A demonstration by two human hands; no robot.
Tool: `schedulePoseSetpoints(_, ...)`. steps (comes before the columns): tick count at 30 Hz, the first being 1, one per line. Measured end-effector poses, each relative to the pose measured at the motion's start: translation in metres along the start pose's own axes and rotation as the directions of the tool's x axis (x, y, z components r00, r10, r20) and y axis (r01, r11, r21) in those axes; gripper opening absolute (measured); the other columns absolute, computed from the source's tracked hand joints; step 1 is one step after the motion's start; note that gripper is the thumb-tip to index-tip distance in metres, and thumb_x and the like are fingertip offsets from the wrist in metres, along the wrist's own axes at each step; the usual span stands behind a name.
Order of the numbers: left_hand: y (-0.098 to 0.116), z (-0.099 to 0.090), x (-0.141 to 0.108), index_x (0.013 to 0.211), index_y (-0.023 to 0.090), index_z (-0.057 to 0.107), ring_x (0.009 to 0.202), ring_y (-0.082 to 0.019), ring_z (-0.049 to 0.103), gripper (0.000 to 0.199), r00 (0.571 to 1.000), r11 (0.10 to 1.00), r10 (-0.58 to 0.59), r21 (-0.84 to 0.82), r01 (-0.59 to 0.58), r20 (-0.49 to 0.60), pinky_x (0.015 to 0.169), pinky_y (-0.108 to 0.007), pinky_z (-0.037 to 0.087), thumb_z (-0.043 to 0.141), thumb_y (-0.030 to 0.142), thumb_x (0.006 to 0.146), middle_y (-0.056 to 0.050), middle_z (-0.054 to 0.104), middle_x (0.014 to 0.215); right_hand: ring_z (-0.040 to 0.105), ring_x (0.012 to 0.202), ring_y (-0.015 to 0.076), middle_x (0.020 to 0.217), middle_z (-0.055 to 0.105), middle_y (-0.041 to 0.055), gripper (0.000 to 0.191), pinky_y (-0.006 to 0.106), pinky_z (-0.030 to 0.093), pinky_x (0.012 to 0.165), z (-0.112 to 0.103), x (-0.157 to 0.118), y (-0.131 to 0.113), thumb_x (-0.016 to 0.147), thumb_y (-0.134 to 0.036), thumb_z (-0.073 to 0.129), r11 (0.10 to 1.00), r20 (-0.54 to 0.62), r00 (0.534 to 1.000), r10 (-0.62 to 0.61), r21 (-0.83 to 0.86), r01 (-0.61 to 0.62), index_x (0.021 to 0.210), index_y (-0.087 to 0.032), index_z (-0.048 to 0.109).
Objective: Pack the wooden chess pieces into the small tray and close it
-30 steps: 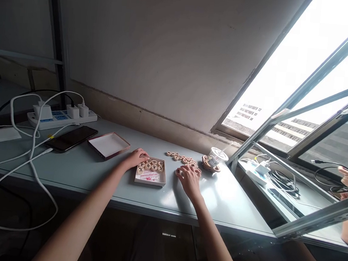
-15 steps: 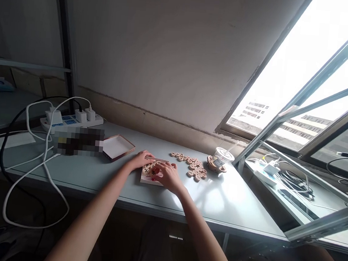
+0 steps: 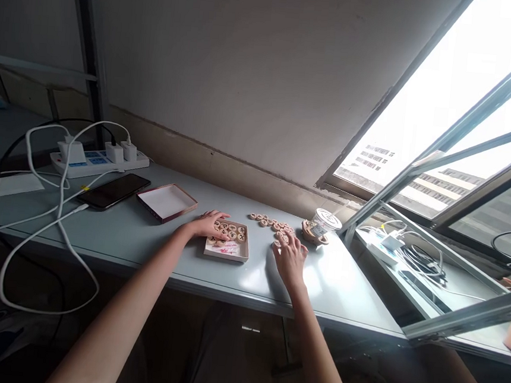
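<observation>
A shallow box (image 3: 227,257) on the table holds several round wooden pieces (image 3: 232,235) with characters, lying in rows at its far side; its near part shows a pink-marked bottom. My left hand (image 3: 205,224) rests over the box's left side, fingers spread, touching pieces there. To the right, more loose round pieces (image 3: 270,222) lie in a cluster. My right hand (image 3: 291,256) is over the near end of that cluster, fingers apart and bent down on the pieces. Whether it grips one cannot be made out.
An open box lid (image 3: 168,202), a phone (image 3: 115,191) and a power strip (image 3: 99,162) with looping cables are at the left. A lidded plastic cup (image 3: 325,221) stands by a brown holder (image 3: 315,235) behind the pieces. A metal frame rises at the right.
My right hand has moved from the box to the loose pieces at the right, uncovering the box's near part. My left hand stays at the box's left side. The view has shifted slightly.
</observation>
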State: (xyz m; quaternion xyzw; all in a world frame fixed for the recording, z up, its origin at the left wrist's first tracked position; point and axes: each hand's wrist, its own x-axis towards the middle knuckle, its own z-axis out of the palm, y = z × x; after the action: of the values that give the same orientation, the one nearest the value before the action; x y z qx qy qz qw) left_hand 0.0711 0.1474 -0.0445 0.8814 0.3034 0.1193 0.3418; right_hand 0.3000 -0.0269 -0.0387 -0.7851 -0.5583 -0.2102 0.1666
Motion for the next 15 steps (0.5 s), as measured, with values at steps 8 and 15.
schedulePoseSetpoints(8, 0.001, -0.002, -0.002, 0.124, 0.029, 0.049, 0.125, -0.027, 0.034, 0.074, 1.0, 1.0, 0.018, 0.002, -0.018, 0.015, 0.102, -0.031, 0.03, 0.062, 0.062, 0.059, -0.004, 0.043, 0.131, 0.054, 0.102, 0.0227, 0.103, 0.066, 0.006, 0.03, 0.042, 0.025, 0.093, -0.009, -0.028, 0.014, 0.091, -0.037, 0.039, 0.988, 0.072, 0.995, -0.072, 0.141, 0.061, 0.099, -0.026, 0.066)
schedulePoseSetpoints(15, -0.001, -0.002, -0.002, 0.123, 0.027, 0.05, 0.124, -0.026, 0.036, 0.073, 1.0, 0.999, 0.01, -0.031, -0.01, 0.009, 0.098, -0.028, 0.034, 0.064, 0.058, 0.059, -0.005, 0.044, 0.131, 0.059, 0.083, 0.0178, 0.099, 0.067, 0.0038, 0.031, 0.033, 0.035, 0.081, -0.013, -0.007, -0.029, 0.084, -0.048, 0.051, 0.865, 0.122, 0.974, -0.191, 0.49, 0.108, 0.102, -0.024, 0.06)
